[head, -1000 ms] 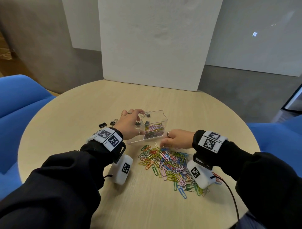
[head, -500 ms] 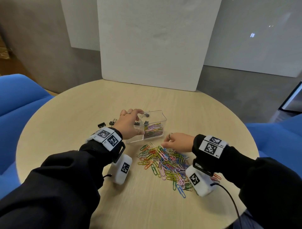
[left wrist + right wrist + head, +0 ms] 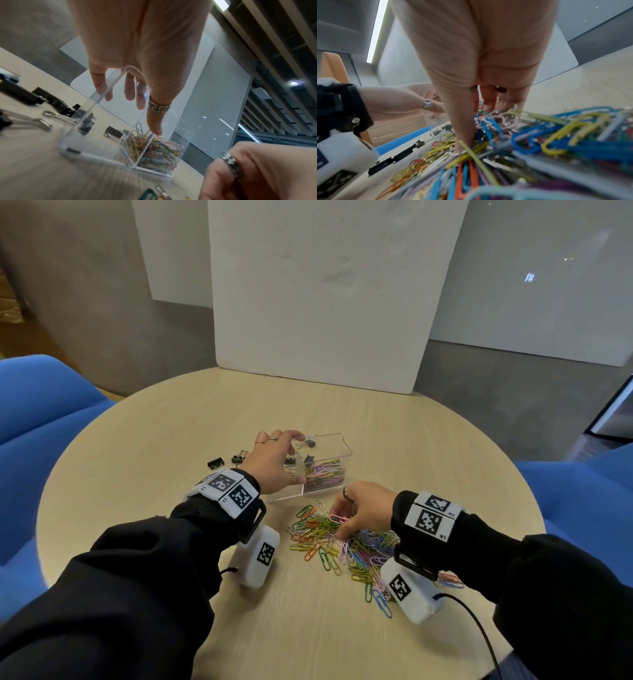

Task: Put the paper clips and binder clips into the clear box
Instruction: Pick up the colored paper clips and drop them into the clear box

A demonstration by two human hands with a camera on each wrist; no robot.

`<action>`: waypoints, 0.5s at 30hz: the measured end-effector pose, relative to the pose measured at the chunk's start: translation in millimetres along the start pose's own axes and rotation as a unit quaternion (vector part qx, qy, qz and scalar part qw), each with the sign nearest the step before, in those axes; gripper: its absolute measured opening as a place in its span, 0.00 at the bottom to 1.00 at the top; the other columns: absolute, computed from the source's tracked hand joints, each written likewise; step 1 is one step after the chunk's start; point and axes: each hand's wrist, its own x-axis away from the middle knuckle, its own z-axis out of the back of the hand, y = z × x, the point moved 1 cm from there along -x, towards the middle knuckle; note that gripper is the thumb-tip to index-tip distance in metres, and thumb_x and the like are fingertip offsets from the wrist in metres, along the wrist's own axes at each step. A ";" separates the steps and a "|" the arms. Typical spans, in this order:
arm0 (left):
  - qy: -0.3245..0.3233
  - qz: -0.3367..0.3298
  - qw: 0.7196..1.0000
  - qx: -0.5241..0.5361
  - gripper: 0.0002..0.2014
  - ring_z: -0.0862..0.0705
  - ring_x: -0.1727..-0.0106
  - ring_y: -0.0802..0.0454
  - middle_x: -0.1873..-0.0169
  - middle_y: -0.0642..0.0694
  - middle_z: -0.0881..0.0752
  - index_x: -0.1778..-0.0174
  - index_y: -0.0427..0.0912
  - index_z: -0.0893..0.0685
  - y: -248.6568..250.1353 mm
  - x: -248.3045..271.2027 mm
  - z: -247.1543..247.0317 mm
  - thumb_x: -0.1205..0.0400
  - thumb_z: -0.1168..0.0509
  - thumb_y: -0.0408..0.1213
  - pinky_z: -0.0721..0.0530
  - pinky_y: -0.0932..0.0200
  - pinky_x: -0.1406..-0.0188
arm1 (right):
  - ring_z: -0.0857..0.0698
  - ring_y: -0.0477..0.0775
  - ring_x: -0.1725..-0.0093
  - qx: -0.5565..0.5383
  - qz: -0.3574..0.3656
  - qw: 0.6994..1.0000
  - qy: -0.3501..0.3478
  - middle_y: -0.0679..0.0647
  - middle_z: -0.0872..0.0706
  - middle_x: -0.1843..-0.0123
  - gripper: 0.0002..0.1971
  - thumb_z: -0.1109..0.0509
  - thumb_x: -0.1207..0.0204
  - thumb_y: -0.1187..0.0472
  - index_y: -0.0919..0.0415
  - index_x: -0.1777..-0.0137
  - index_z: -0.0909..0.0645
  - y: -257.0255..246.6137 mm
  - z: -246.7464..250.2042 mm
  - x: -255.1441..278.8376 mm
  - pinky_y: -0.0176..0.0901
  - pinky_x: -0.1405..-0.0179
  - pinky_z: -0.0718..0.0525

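On the round wooden table (image 3: pixel 205 412), the clear box (image 3: pixel 337 446) is sitting near the middle, a little toward the far edge, with its lid swung open and lying flat on the side nearest the person. A heap of coloured paper clips is already filling the box's right compartment, and one black binder clip is leaning inside it. The left hand (image 3: pixel 274 462) is steadying the box, its fingers (image 3: pixel 130 89) draped over the left wall and rim while the ringed thumb (image 3: pixel 155 119) is pressing down at the divider. More binder clips (image 3: pixel 216 463) are lying on the table just left of the box, toward the left edge. The loose paper clips (image 3: pixel 342 546) are spreading in a bright pile in front of the box, toward the near edge. The right hand (image 3: pixel 363 508) is reaching down into that pile, with thumb (image 3: pixel 464 128) and fingertips drawn close together and pinching into the clips; how many it is actually gripping cannot be told.
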 end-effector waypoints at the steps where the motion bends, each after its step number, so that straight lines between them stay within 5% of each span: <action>1: 0.000 0.000 1.000 0.001 0.35 0.35 0.34 0.47 0.40 0.49 0.24 0.25 0.52 0.38 -0.1 0.0 0.0 0.25 0.28 0.43 0.30 0.50 0.38 | 0.20 0.47 0.55 -0.003 0.003 1.000 0.006 0.54 0.13 0.50 0.20 0.21 0.33 0.59 0.61 0.42 0.16 0.8 0.6 -0.7 0.33 0.58 0.23; 4: -0.001 -0.001 1.000 0.004 0.35 0.35 0.33 0.47 0.40 0.49 0.25 0.24 0.52 0.38 -0.4 -0.1 -0.1 0.25 0.28 0.43 0.30 0.50 0.37 | 0.18 0.43 0.61 -0.017 0.017 0.999 0.025 0.57 0.10 0.47 0.15 0.22 0.32 0.62 0.62 0.45 0.14 4.7 2.5 -2.7 0.32 0.57 0.21; 8: 0.004 -0.002 1.000 0.006 0.35 0.35 0.34 0.47 0.41 0.48 0.24 0.24 0.52 0.38 -0.9 0.4 -0.3 0.26 0.28 0.43 0.29 0.49 0.36 | 0.20 0.31 0.77 -0.030 0.016 0.998 0.043 0.50 0.11 0.61 0.09 0.24 0.30 0.65 0.61 0.50 0.12 10.9 9.0 -3.0 0.26 0.66 0.20; 15: 0.008 -0.003 1.000 0.006 0.36 0.35 0.34 0.47 0.40 0.48 0.24 0.24 0.52 0.38 -1.0 -0.3 -0.5 0.26 0.28 0.42 0.29 0.50 0.37 | 0.16 0.51 0.62 -0.078 0.037 0.987 0.136 0.55 0.11 0.59 0.08 0.26 0.28 0.65 0.62 0.50 0.12 -3.3 56.5 -6.7 0.47 0.52 0.13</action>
